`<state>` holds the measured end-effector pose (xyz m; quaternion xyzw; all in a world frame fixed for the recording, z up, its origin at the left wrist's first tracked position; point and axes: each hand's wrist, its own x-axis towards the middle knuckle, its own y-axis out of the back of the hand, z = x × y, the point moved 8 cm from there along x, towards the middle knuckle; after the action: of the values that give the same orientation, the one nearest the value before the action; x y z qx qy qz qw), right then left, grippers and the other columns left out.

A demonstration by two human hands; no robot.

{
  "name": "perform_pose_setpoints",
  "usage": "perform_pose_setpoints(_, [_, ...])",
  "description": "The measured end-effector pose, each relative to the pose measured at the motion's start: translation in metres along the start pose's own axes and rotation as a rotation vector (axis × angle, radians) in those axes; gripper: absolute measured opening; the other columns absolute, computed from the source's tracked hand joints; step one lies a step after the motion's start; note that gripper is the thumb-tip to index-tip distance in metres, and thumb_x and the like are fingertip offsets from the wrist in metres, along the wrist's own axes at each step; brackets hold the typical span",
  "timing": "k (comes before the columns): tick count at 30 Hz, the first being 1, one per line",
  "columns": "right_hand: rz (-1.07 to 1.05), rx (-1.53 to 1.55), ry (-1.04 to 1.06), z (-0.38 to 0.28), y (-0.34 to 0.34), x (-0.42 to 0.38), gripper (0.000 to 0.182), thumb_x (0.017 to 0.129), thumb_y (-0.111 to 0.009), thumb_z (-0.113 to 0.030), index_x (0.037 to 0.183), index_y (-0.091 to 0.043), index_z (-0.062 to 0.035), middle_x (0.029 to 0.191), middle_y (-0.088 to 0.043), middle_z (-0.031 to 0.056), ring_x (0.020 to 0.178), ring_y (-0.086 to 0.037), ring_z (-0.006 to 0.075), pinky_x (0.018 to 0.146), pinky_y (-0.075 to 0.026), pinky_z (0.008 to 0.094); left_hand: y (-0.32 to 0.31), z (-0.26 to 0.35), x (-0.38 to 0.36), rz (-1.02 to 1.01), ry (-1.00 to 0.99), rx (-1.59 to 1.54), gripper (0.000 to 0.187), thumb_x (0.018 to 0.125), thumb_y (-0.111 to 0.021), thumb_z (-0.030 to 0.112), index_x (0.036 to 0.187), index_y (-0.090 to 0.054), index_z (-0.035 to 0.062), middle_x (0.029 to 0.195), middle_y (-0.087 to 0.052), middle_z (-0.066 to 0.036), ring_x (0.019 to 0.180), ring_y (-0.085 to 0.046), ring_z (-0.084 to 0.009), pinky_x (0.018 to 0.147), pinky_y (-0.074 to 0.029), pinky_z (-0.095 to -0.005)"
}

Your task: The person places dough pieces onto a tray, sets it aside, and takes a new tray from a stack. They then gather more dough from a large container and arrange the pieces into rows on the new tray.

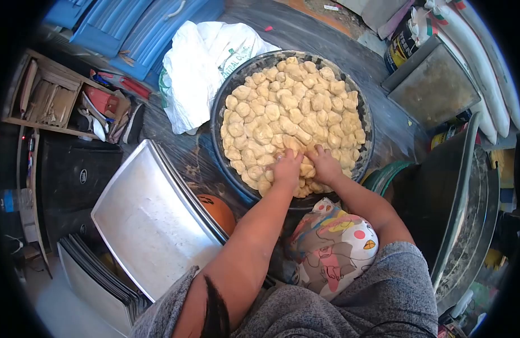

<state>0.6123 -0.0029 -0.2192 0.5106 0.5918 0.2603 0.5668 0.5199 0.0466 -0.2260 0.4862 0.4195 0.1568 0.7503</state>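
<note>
A wide black tub is filled with lumpy, pale yellow-brown dough, pulled into many rounded pieces that touch one another. Both hands are at the tub's near side. My left hand has its fingers curled into the dough. Close beside it, my right hand also grips the dough with bent fingers. Some lumps show between the two hands, while the fingertips are partly hidden in the mass.
Stacked metal trays lean at the left, near an orange round object. A white sack lies against the tub's far left. Large dark basins stand on edge at right. A square tin sits beyond them.
</note>
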Motion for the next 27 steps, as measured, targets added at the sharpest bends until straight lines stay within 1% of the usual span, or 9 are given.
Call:
perform_pose_setpoints(4, [0.121,0.156,0.046,-0.005,0.008,0.000,0.065,0.059,-0.079,-0.017,0.118,-0.052,-0.0164,0.121,-0.045,0.0146,0.107,-0.051,0.0349,0.085,-0.049,0.0420,0.008,-0.001,0.000,0.058,-0.039,-0.151,0.041,0.081,-0.056,0.008,0.121,-0.051,0.0201,0.115,-0.046,-0.012,0.102,-0.054,-0.0374,0.078,-0.051,-0.0473])
perform_pose_setpoints(7, [0.232,0.349,0.091,-0.009,0.029,0.001,0.057,0.063,-0.076,-0.018,0.115,-0.054,-0.0124,0.117,-0.048,0.0160,0.106,-0.052,0.0352,0.085,-0.048,0.0417,0.028,-0.006,-0.005,0.180,0.040,-0.291,0.038,0.081,-0.057,0.010,0.117,-0.053,0.0181,0.112,-0.050,-0.016,0.097,-0.056,-0.0387,0.079,-0.051,-0.0424])
perform_pose_setpoints(8, [0.293,0.488,0.121,-0.010,0.041,0.001,0.053,0.065,-0.074,-0.019,0.113,-0.054,-0.0103,0.115,-0.049,0.0166,0.105,-0.052,0.0361,0.086,-0.047,0.0419,0.035,-0.008,-0.006,0.192,0.042,-0.286,0.038,0.081,-0.057,0.010,0.117,-0.053,0.0181,0.112,-0.050,-0.016,0.097,-0.056,-0.0387,0.079,-0.051,-0.0424])
perform_pose_setpoints(12, [0.399,0.545,0.150,-0.031,0.118,-0.003,0.052,0.062,-0.077,-0.019,0.108,-0.056,-0.0065,0.110,-0.051,0.0178,0.102,-0.054,0.0366,0.087,-0.046,0.0411,0.116,-0.020,-0.022,0.407,-0.045,-0.490,0.041,0.073,-0.066,0.016,0.112,-0.055,0.0117,0.104,-0.055,-0.020,0.094,-0.057,-0.0382,0.081,-0.048,-0.0434])
perform_pose_setpoints(17, [0.537,0.678,0.474,-0.116,0.241,-0.046,0.058,0.057,-0.081,-0.021,0.108,-0.058,-0.0061,0.106,-0.053,0.0181,0.102,-0.053,0.0349,0.090,-0.044,0.0391,0.251,-0.049,-0.134,0.657,-0.160,-0.634,0.052,0.061,-0.079,0.020,0.107,-0.059,0.0066,0.104,-0.058,-0.021,0.098,-0.056,-0.0392,0.084,-0.046,-0.0414])
perform_pose_setpoints(20, [0.473,0.712,0.711,-0.200,0.299,-0.092,0.061,0.056,-0.082,-0.025,0.109,-0.058,-0.0049,0.105,-0.053,0.0182,0.103,-0.052,0.0348,0.091,-0.043,0.0383,0.292,-0.087,-0.219,0.750,-0.128,-0.703,0.057,0.061,-0.076,0.014,0.113,-0.056,0.0060,0.110,-0.056,-0.019,0.102,-0.055,-0.0388,0.089,-0.045,-0.0401])
perform_pose_setpoints(24, [0.283,0.808,0.926,-0.302,0.301,-0.124,0.070,0.056,-0.082,-0.027,0.115,-0.054,-0.0026,0.106,-0.052,0.0190,0.104,-0.052,0.0359,0.092,-0.044,0.0388,0.290,-0.149,-0.321,0.813,-0.086,-0.949,0.059,0.063,-0.077,0.010,0.116,-0.052,0.0037,0.103,-0.061,-0.009,0.098,-0.058,-0.0180,0.087,-0.045,-0.0309])
perform_pose_setpoints(25, [0.236,0.787,0.998,-0.325,0.289,-0.124,0.073,0.056,-0.082,-0.028,0.117,-0.052,-0.0025,0.109,-0.051,0.0196,0.104,-0.052,0.0364,0.092,-0.044,0.0391,0.280,-0.166,-0.339,0.829,-0.074,-0.944,0.059,0.063,-0.077,0.010,0.116,-0.052,0.0037,0.103,-0.061,-0.009,0.098,-0.058,-0.0180,0.087,-0.045,-0.0309])
perform_pose_setpoints(27, [0.026,0.676,1.013,-0.367,0.253,-0.125,0.079,0.057,-0.082,-0.029,0.123,-0.047,-0.0035,0.114,-0.049,0.0211,0.108,-0.051,0.0373,0.093,-0.043,0.0394,0.242,-0.204,-0.361,0.734,0.141,-0.972,0.065,0.065,-0.074,0.010,0.124,-0.047,0.0077,0.116,-0.055,-0.015,0.105,-0.056,-0.0244,0.091,-0.044,-0.0344])
